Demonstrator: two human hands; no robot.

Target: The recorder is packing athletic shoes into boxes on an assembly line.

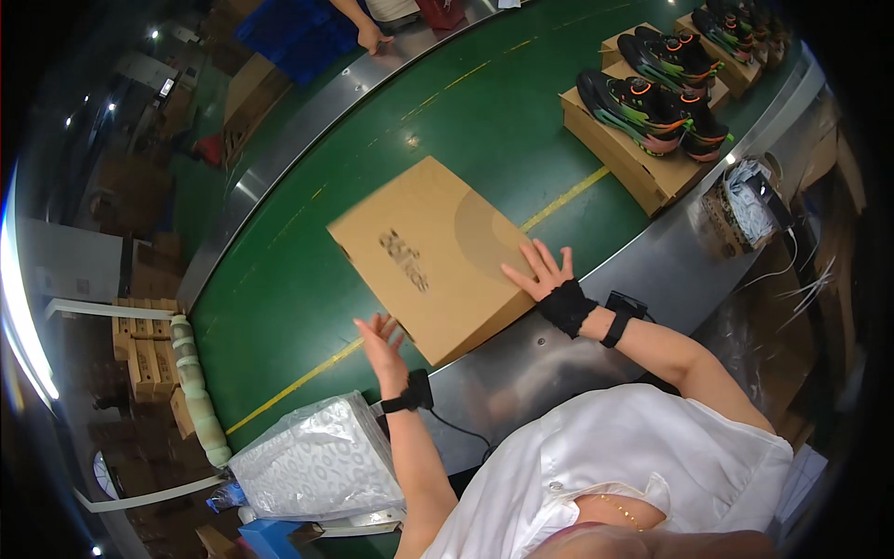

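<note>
A closed brown cardboard shoebox with dark print on its lid lies at an angle on a green conveyor belt, its near corner by the metal edge. My right hand rests on the lid's right side, fingers spread. At the box's near left side is my left hand, its fingers stretched out and apart; whether they touch the cardboard I cannot tell. Both wrists wear black straps with small devices.
Black shoes with bright soles stand on boxes at the far right. A container of white strips sits on the metal ledge. Clear plastic bags lie at the near left. Another person's hand is across the belt.
</note>
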